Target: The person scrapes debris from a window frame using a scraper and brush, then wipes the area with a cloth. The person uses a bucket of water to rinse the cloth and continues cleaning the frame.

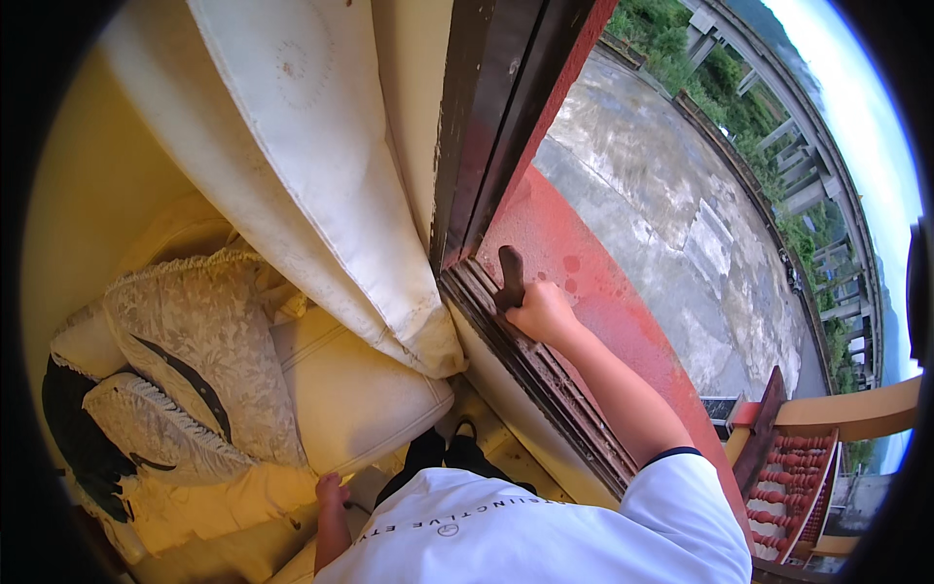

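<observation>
My right hand (543, 312) grips a dark brown item (512, 279), perhaps a folded cloth; its exact kind is hard to tell. It is over the grooved window track (522, 339), close to the lower corner of the dark window frame (478, 139). My arm reaches across the track and the red outer sill (620, 292). Low in the view, my left hand (332, 489) hangs beside the front edge of a cream padded seat (357, 387). Its fingers look curled, and whether they hold anything is unclear.
A pale curtain (321, 160) hangs left of the frame, its lower end bunched near the track. Patterned cushions or covers (204, 343) and a dark cloth (76, 434) lie on the seat. Outside are a concrete yard (657, 197), a red balustrade (792, 485) and an elevated bridge (824, 160).
</observation>
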